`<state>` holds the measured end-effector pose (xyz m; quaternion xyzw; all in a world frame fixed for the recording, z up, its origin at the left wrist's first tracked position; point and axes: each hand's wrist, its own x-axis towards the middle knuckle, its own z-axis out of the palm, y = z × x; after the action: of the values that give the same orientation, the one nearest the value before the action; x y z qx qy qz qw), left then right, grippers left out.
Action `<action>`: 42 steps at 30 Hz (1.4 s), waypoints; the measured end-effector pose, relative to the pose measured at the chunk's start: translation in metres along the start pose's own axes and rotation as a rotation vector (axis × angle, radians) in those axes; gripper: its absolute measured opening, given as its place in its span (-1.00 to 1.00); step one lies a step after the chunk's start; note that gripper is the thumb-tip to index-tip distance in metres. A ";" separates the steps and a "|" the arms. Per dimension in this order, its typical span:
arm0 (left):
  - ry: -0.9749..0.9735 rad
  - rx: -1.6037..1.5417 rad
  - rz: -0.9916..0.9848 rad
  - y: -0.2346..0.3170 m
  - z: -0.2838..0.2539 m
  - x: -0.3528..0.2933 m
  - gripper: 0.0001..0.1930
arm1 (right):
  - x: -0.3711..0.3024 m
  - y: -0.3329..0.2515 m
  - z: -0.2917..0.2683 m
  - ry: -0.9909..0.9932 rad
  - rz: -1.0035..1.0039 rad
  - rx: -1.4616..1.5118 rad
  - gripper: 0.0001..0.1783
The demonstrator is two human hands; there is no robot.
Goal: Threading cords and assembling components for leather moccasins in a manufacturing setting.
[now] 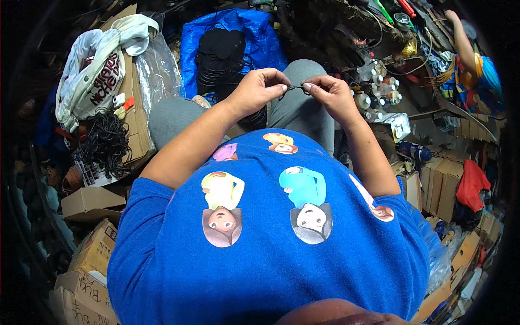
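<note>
Above my grey-clad knees, a short length of thin black cord (294,87) runs between my two hands, with a small loop near the middle. One end of it is pinched between the thumb and fingers of my left hand (259,92). My right hand (333,97) grips the other end the same way, close by. Whether the cord is knotted is too small to tell. Just beyond my left hand, a bundle of black cords (216,78) lies on a blue plastic sheet (265,32). A tangled heap of similar black cords (105,138) rests at the left.
A white printed cloth bag (97,65) lies on flattened cardboard (138,124) at the left. Several small bottles (379,89) stand at the right, near cardboard boxes (441,181) and a red cloth (473,184). Another person's arm (465,40) reaches in at the far right.
</note>
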<state>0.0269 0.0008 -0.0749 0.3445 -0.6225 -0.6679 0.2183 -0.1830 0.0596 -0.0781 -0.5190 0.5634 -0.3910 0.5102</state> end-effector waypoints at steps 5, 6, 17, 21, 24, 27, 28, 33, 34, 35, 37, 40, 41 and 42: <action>0.013 -0.068 0.005 -0.001 -0.004 -0.002 -0.82 | 0.000 -0.011 0.000 0.042 0.081 0.139 -0.76; 0.012 -0.068 0.005 -0.001 -0.003 -0.002 -0.82 | 0.000 -0.013 0.000 0.039 0.107 0.190 -0.76; 0.187 0.135 0.033 0.000 0.004 0.004 -0.89 | 0.003 -0.008 0.003 0.093 0.066 0.169 -0.76; 0.185 0.076 0.046 0.002 0.003 0.004 -0.89 | 0.004 -0.007 -0.001 0.098 0.093 0.174 -0.74; 0.170 -0.001 0.073 0.006 0.010 0.002 -0.89 | 0.003 -0.015 0.000 0.074 0.169 0.201 -0.73; 0.170 0.043 0.063 0.007 0.014 0.003 -0.89 | 0.001 -0.018 0.004 0.055 0.146 0.221 -0.78; 0.186 0.092 0.044 0.009 0.015 0.004 -0.89 | 0.001 -0.018 0.004 0.055 0.145 0.221 -0.78; 0.224 0.194 0.014 0.006 0.018 0.007 -0.87 | 0.001 -0.009 0.009 0.056 0.042 0.112 -0.76; 0.240 0.155 0.038 0.000 0.020 0.009 -0.85 | 0.001 -0.010 0.011 0.054 0.041 0.111 -0.76; 0.255 0.116 0.063 -0.004 0.020 0.010 -0.84 | 0.000 -0.011 0.013 0.055 0.029 0.094 -0.75; 0.222 0.022 0.029 -0.007 0.020 0.010 -0.81 | -0.001 -0.011 0.014 0.063 0.007 0.072 -0.75; 0.160 -0.144 -0.040 -0.013 0.019 0.010 -0.79 | -0.004 -0.025 0.012 0.021 0.042 0.111 -0.74; 0.131 -0.217 -0.075 -0.015 0.019 0.010 -0.79 | -0.004 -0.026 0.010 0.018 0.042 0.111 -0.74; 0.129 -0.219 -0.075 -0.015 0.019 0.010 -0.79 | -0.004 -0.026 0.006 -0.006 0.089 0.125 -0.74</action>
<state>0.0090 0.0084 -0.0919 0.3840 -0.5173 -0.7159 0.2691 -0.1721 0.0599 -0.0534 -0.4618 0.5589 -0.4004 0.5603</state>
